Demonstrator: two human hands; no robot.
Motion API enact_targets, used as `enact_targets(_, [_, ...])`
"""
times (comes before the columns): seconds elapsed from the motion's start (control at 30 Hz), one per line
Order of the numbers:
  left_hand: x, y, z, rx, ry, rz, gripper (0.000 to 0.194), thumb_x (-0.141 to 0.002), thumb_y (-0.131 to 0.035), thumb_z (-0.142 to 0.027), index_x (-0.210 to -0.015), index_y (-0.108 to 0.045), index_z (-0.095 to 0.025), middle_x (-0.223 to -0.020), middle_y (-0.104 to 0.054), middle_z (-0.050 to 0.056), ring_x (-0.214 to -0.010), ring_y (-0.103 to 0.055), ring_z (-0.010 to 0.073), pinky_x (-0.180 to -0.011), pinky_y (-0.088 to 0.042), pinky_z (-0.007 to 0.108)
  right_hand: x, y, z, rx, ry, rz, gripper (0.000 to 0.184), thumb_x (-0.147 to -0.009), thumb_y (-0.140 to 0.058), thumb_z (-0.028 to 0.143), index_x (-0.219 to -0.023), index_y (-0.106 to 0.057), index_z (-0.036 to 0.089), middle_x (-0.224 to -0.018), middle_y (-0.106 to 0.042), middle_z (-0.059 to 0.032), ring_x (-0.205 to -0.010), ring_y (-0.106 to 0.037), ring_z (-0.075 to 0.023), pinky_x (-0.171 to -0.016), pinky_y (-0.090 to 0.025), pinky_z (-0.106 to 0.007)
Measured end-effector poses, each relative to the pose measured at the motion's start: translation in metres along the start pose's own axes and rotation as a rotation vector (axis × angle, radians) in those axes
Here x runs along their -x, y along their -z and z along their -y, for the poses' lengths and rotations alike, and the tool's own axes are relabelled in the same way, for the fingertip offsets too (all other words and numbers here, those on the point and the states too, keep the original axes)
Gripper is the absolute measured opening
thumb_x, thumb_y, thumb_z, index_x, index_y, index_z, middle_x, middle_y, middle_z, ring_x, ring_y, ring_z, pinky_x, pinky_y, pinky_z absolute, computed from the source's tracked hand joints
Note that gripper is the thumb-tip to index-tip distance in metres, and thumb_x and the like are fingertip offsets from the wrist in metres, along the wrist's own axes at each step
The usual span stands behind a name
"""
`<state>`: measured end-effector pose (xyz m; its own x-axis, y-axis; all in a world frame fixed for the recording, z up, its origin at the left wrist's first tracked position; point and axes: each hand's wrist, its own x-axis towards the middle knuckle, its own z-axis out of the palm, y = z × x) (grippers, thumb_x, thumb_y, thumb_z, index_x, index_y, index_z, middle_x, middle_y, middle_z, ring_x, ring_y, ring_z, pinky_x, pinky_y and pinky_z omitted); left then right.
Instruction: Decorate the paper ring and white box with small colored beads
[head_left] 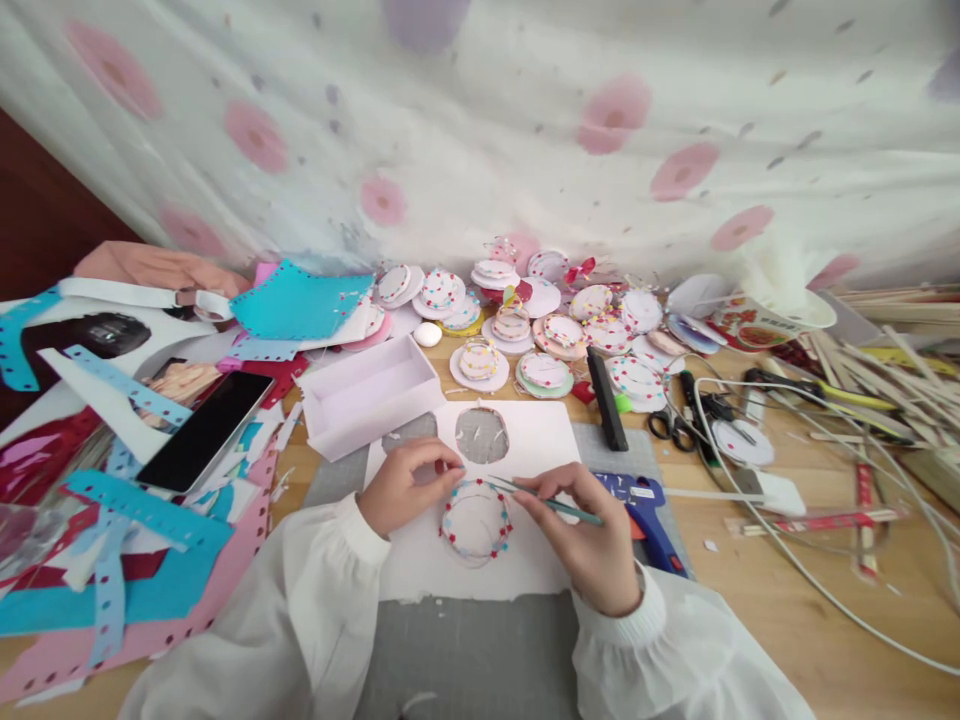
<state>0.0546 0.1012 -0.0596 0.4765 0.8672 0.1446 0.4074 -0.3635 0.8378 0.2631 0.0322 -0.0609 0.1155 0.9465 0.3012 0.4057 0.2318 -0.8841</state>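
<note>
R hand [589, 540] grips tweezers [573, 510], lower ctr of frame. L hand [411, 485] pinched by beaded ring [480, 484]; can't tell if holding. Risk: tweezer slip cd snag, distort beaded ring.

Light-brown wooden table [757, 630], bare grain at right front. Directly on it: flat grey mat [472, 660] at centre; heap of blue, pink, red and white sheet scraps [150, 510], some hole-punched, at left; mostly white, bead-trimmed round discs [475, 378] clustered at back; crossed thin red-wrapped sticks [829, 522] and pale wooden strips [919, 395] at right.
</note>
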Motion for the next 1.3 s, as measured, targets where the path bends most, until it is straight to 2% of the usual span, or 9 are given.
enact_targets(0.07, [0.001,0.001,-0.001,0.02,0.004,-0.002,0.011,-0.082,-0.059,-0.023,-0.079,-0.067,-0.016,-0.079,-0.069,0.006,-0.076,-0.062,0.0164,-0.072,-0.049,0.029,0.0,0.0,0.003,-0.101,-0.047,-0.048,0.019,-0.077,-0.07,0.024,-0.073,-0.052,0.02,-0.074,-0.069,-0.0025,-0.077,-0.07,-0.0205,-0.066,-0.052,-0.03])
enact_targets(0.2, [0.001,0.001,-0.004,0.075,-0.016,0.029,0.012,-0.085,-0.057,-0.024,-0.081,-0.066,-0.016,-0.081,-0.069,0.006,-0.079,-0.063,0.0166,-0.075,-0.049,0.029,0.001,-0.004,0.009,-0.207,-0.085,-0.049,0.019,-0.075,-0.071,0.022,-0.072,-0.052,0.02,-0.073,-0.07,-0.0026,-0.076,-0.071,-0.0209,-0.065,-0.054,-0.029])
enact_targets(0.4, [0.001,-0.001,-0.008,0.04,-0.111,0.083,0.013,-0.086,-0.056,-0.023,-0.08,-0.065,-0.016,-0.073,-0.064,0.005,-0.074,-0.059,0.016,-0.074,-0.047,0.03,0.002,-0.008,0.01,-0.255,-0.11,-0.057,0.02,-0.075,-0.071,0.021,-0.072,-0.052,0.02,-0.072,-0.07,-0.0024,-0.075,-0.071,-0.0199,-0.064,-0.055,-0.028])
enact_targets(0.6, [0.001,-0.004,-0.009,0.018,-0.167,0.079,0.01,-0.085,-0.058,-0.021,-0.081,-0.066,-0.017,-0.073,-0.066,0.005,-0.075,-0.059,0.0166,-0.074,-0.046,0.031,0.003,-0.009,0.009,-0.277,-0.106,-0.033,0.019,-0.075,-0.071,0.019,-0.071,-0.052,0.02,-0.073,-0.07,-0.0018,-0.074,-0.07,-0.0181,-0.064,-0.054,-0.026])
enact_targets(0.77, [0.0,-0.001,-0.006,-0.013,-0.187,0.074,0.01,-0.085,-0.059,-0.022,-0.079,-0.065,-0.017,-0.075,-0.068,0.004,-0.075,-0.06,0.0159,-0.075,-0.045,0.03,0.005,-0.008,0.005,-0.327,-0.137,-0.099,0.023,-0.074,-0.072,0.017,-0.074,-0.049,0.021,-0.071,-0.069,-0.0011,-0.076,-0.071,-0.0198,-0.066,-0.054,-0.028])
enact_targets(0.97, [-0.003,0.009,0.008,-0.32,-0.173,-0.013,0.011,-0.086,-0.057,-0.021,-0.078,-0.065,-0.019,-0.077,-0.068,0.002,-0.078,-0.058,0.0168,-0.077,-0.039,0.032,0.006,-0.005,-0.004,-0.392,-0.159,-0.234,0.028,-0.072,-0.073,0.015,-0.076,-0.046,0.021,-0.074,-0.069,-0.0004,-0.08,-0.071,-0.0221,-0.07,-0.053,-0.031])
enact_targets(1.1, [-0.005,0.012,0.013,-0.505,-0.197,0.023,0.012,-0.087,-0.057,-0.021,-0.079,-0.065,-0.019,-0.081,-0.069,0.001,-0.083,-0.058,0.0175,-0.079,-0.035,0.033,0.006,-0.004,-0.005,-0.348,-0.113,-0.25,0.027,-0.072,-0.073,0.015,-0.074,-0.047,0.021,-0.074,-0.069,-0.0007,-0.081,-0.071,-0.0224,-0.072,-0.052,-0.031])
enact_targets(1.3, [-0.006,0.013,0.009,-0.646,-0.246,0.053,0.017,-0.09,-0.052,-0.023,-0.084,-0.068,-0.02,-0.084,-0.07,0.001,-0.083,-0.057,0.0175,-0.078,-0.033,0.033,0.004,-0.002,-0.003,-0.3,-0.049,-0.294,0.026,-0.072,-0.073,0.016,-0.072,-0.047,0.02,-0.072,-0.069,-0.0008,-0.078,-0.071,-0.0218,-0.069,-0.05,-0.03])
